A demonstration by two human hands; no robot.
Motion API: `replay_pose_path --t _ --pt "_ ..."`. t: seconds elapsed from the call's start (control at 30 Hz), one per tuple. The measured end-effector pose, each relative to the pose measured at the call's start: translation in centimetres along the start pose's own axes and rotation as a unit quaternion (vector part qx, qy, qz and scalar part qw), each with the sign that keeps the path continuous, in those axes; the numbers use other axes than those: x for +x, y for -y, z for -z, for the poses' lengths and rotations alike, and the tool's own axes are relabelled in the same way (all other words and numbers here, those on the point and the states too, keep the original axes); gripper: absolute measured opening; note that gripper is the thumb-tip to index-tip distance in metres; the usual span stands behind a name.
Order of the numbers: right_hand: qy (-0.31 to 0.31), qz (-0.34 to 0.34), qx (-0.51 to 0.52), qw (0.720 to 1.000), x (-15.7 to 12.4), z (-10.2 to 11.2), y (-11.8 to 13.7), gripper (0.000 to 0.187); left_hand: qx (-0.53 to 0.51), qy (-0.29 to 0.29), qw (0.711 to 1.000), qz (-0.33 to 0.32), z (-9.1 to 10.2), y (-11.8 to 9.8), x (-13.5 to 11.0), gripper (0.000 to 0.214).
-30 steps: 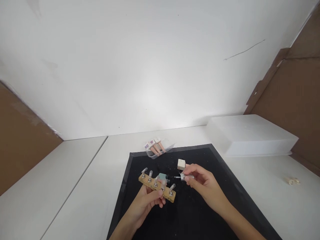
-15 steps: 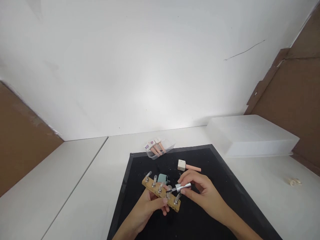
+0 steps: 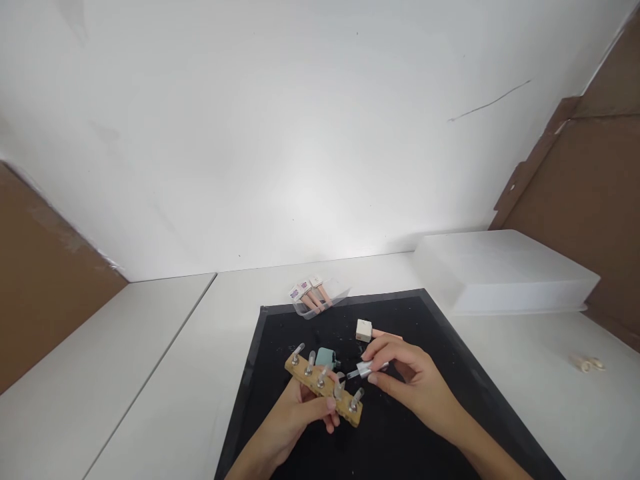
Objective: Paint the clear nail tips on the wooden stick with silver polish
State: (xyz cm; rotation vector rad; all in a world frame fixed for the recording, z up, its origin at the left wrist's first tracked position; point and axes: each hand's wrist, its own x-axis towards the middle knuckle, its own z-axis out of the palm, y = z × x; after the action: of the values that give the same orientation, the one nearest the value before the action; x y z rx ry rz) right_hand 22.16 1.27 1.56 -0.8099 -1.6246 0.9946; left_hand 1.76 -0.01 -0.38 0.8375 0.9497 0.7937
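Note:
My left hand (image 3: 300,417) is closed around a narrow wooden nail-tip stand (image 3: 311,381), thumb along its near edge. Several clear nail tips (image 3: 311,360) rise from metal studs on the bar. Pinched between the fingers and thumb of my right hand (image 3: 413,377) is a nail polish brush (image 3: 367,369) with a silvery cap. Its dark bristle end points left, close beside a tip near the stand's right end; whether they touch I cannot tell. Behind the stand lies a teal polish bottle (image 3: 325,358), partly hidden.
On the black mat (image 3: 400,310), a white block with a peach handle (image 3: 364,330) lies beyond my right hand. Similar pieces sit in a clear tray (image 3: 343,291) at the mat's back edge. A translucent bin (image 3: 520,293) stands right; small cream objects (image 3: 590,364) lie nearer.
My right hand has shifted slightly right with the brush, drawing its bristles back from over the stand. The cap has turned a little. My left hand and the stand have barely moved.

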Motion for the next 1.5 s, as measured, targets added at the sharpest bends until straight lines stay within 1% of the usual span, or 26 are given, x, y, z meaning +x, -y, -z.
replay_pose_path --t 0.1,0.23,0.33,0.43,0.53,0.57,0.63,0.7,0.8,0.9,1.23,1.5 --pt "0.017 -0.016 0.027 0.999 -0.2 0.2 0.2 0.014 0.012 0.008 1.000 -0.008 0.1 0.1 0.1 0.035" --pt "0.057 -0.009 -0.005 0.998 -0.2 0.1 0.4 0.014 0.031 0.026 0.999 -0.007 0.3 0.2 0.2 0.031" --pt "0.047 -0.004 -0.051 0.998 0.0 0.1 0.2 0.014 0.036 0.033 0.999 0.002 0.4 0.3 0.3 0.033" --pt "0.011 -0.015 -0.082 0.996 0.2 0.3 -0.4 0.014 0.035 0.032 0.999 -0.004 0.4 0.2 0.2 0.032" --pt "-0.035 -0.059 -0.085 0.994 0.2 0.7 -1.5 0.007 0.019 0.014 1.000 -0.014 0.3 0.1 0.1 0.032" --pt "-0.041 -0.086 -0.089 0.992 0.2 0.9 -1.9 0.005 0.011 0.003 1.000 -0.015 0.4 0.0 0.0 0.033" --pt "-0.031 -0.130 -0.106 0.985 0.2 1.1 -2.8 0.006 -0.011 -0.028 0.999 -0.024 0.5 -0.1 0.0 0.034" --pt "-0.019 -0.158 -0.135 0.978 0.1 1.3 -3.6 0.002 -0.038 -0.055 0.997 -0.043 0.8 -0.1 0.1 0.035" --pt "0.001 -0.158 -0.190 0.969 -0.1 1.2 -4.4 0.010 -0.065 -0.066 0.993 -0.067 1.1 -0.3 0.1 0.035" --pt "0.011 -0.157 -0.212 0.965 -0.3 0.9 -5.0 0.014 -0.073 -0.068 0.993 -0.071 1.2 -0.5 0.1 0.034" --pt "0.025 -0.143 -0.205 0.968 -0.4 -0.3 -6.0 0.015 -0.073 -0.049 0.994 -0.069 1.1 -0.4 0.2 0.034" --pt "0.041 -0.127 -0.187 0.973 -0.5 -0.4 -6.3 0.014 -0.072 -0.050 0.994 -0.066 1.1 -0.4 0.1 0.033"
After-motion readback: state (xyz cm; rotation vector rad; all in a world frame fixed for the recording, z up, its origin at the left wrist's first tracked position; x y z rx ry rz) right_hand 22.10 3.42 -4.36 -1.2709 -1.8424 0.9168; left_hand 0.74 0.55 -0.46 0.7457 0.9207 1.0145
